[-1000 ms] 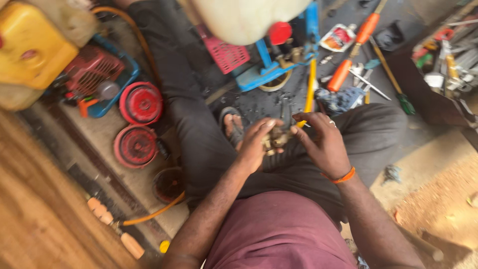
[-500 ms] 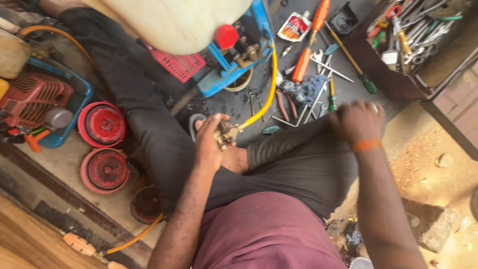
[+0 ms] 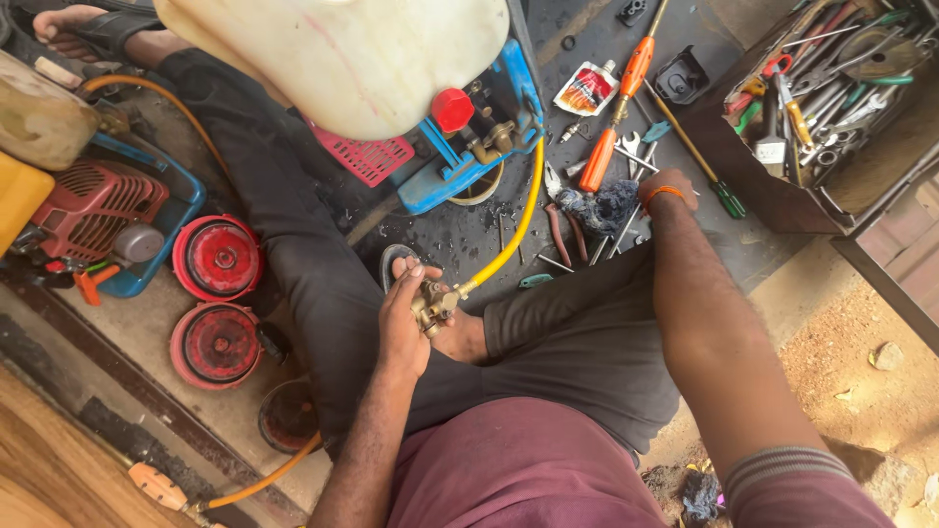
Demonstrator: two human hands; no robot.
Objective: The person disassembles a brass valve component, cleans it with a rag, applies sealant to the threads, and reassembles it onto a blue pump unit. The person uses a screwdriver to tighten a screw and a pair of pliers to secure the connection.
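Left hand (image 3: 403,328) clasping a brass fitting (image 3: 431,305) on the yellow hose (image 3: 518,220) over the lap — right hand (image 3: 668,191), grip unclear, among tools beyond the fitting — likely selecting a tool

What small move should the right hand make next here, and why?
Probably close on a tool and lift it. The right hand reaches down into the loose tools on the mat, by the dark rag and orange-handled screwdriver, while the left hand holds the brass fitting on the yellow hose.
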